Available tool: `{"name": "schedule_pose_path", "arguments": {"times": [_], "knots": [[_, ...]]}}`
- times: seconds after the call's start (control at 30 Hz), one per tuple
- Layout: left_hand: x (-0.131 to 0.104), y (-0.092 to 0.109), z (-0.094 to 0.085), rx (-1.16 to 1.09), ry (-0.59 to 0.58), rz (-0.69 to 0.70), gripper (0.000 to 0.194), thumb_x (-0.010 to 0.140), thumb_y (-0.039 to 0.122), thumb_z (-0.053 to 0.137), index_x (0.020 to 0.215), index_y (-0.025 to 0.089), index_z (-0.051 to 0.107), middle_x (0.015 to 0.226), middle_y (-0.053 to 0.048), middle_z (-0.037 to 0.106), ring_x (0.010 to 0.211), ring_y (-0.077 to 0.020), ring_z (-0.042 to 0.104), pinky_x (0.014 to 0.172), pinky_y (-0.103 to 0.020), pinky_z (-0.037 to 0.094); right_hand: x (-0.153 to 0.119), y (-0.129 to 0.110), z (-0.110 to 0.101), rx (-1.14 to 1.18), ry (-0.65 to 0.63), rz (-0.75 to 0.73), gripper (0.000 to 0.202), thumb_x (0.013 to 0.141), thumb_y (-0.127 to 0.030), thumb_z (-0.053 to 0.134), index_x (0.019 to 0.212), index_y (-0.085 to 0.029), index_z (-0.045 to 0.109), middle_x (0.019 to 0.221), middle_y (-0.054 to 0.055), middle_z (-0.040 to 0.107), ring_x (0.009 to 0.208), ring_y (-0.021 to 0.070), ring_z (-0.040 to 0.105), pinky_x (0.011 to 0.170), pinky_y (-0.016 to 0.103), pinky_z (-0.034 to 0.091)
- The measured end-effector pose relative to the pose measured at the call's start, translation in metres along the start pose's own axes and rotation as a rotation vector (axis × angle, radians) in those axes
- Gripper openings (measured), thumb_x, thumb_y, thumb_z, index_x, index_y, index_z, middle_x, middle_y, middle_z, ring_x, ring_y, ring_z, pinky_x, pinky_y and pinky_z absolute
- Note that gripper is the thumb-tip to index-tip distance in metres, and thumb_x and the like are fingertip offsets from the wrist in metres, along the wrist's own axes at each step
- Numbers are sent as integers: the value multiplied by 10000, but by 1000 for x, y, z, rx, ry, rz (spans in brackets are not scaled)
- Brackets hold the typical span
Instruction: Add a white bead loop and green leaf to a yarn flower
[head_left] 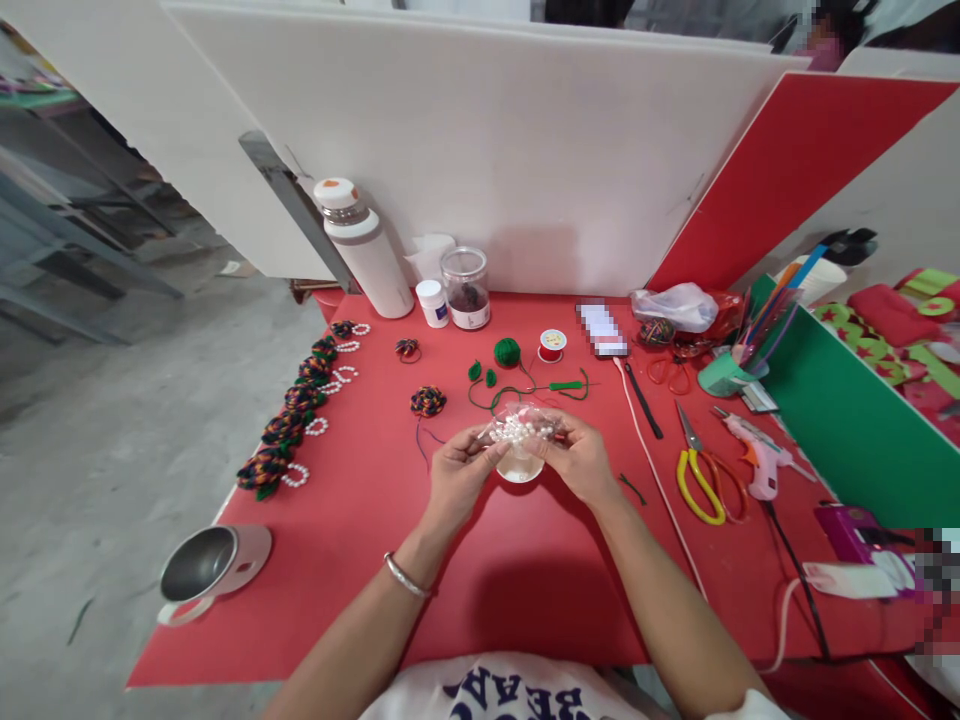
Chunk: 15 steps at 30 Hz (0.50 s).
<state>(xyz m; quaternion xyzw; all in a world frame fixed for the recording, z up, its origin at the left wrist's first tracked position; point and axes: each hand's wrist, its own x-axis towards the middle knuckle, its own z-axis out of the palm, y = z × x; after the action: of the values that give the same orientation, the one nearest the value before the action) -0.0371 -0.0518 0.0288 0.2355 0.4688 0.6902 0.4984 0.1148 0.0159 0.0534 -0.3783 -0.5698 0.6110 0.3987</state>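
Two bare hands meet over the middle of a red table (360, 560), and we see them from above. Our left hand (459, 472) and right hand (576, 458) both pinch a small clear bag (521, 427) of white pearl beads, fingers closed on its two ends, holding it just above a small white cup (520, 467) that stands on the table between the hands. A silver bangle (405, 577) circles the left wrist.

Along the table's left edge runs a row of dark yarn flowers (289, 425), each beside a ring of pearls. Beyond the hands lie another yarn flower (428, 401), a green yarn ball (507, 351), green cord and a red spool (552, 345). At the back stand a white bottle (364, 250) and a clear jar (466, 288). To the right lie yellow scissors (701, 475) and a pink glue gun (759, 460). A steel mug (199, 570) sits at the near left corner.
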Motion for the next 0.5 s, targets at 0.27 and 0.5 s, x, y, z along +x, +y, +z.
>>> {"name": "schedule_pose_path", "arguments": {"times": [0.27, 0.5], "knots": [[0, 0, 1, 44, -7, 9, 396, 646, 281, 897, 1001, 159, 770, 923, -78, 788, 778, -179, 722, 750, -290, 579, 0, -3, 3, 7, -7, -8, 288, 740, -332, 803, 1014, -243, 778, 1010, 39, 787, 908, 235, 733, 846, 356, 587], [0, 2, 3, 53, 6, 29, 395, 601, 265, 918, 948, 159, 763, 889, -70, 790, 754, -167, 723, 727, -273, 576, 3, 8, 6, 15, 73, 27, 263, 650, -321, 846, 873, -212, 758, 812, 5, 755, 721, 174, 681, 710, 292, 563]]}}
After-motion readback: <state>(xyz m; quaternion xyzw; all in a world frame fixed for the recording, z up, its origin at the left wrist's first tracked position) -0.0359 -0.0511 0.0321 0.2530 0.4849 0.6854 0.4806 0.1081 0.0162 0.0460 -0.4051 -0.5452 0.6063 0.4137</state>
